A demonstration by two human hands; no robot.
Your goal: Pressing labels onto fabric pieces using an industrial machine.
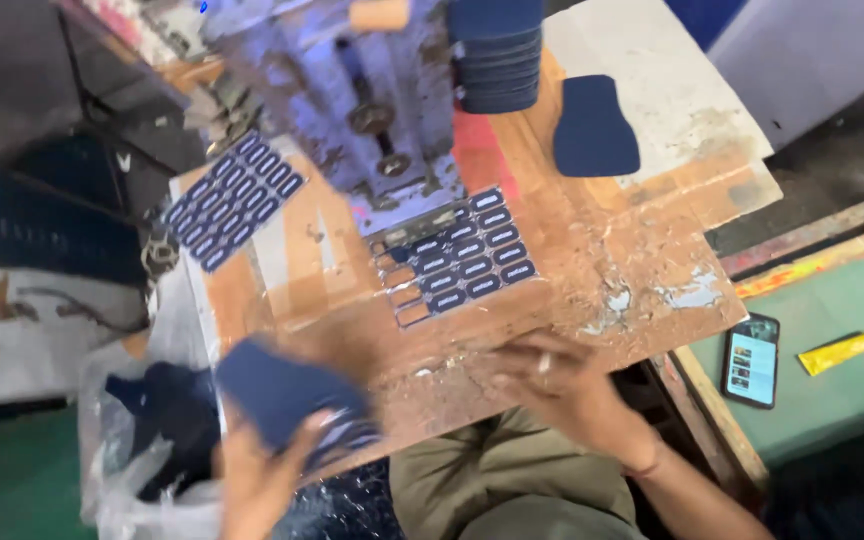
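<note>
Left hand [262, 470]: at 7 o'clock, blurred; grip clamped on a dark blue fabric piece [287, 395], thumb over its near edge.
Right hand [567, 385]: at 5 o'clock on the near edge of the bench [642, 270]; fingers curled, seems bare, but too blurred to tell whether the grip is apart or together.
Label sheet [462, 258]: centre, just in front of the press machine [372, 100]; rows of small dark labels, some slots at its near left corner look bare.
Second label sheet [234, 198]: at 10 o'clock, tilted, full.
Fabric stack [497, 55]: at 12 o'clock; one loose cut piece [595, 128] at 1 o'clock.
Step (judged): fabric piece in hand, off the bench's near left corner, not yet at the press.
Next move calls for: laying the piece flat and square under the press head, clear of the label sheet.
Off bench: phone [752, 360] and yellow tube [842, 352] at 4 o'clock.
</note>
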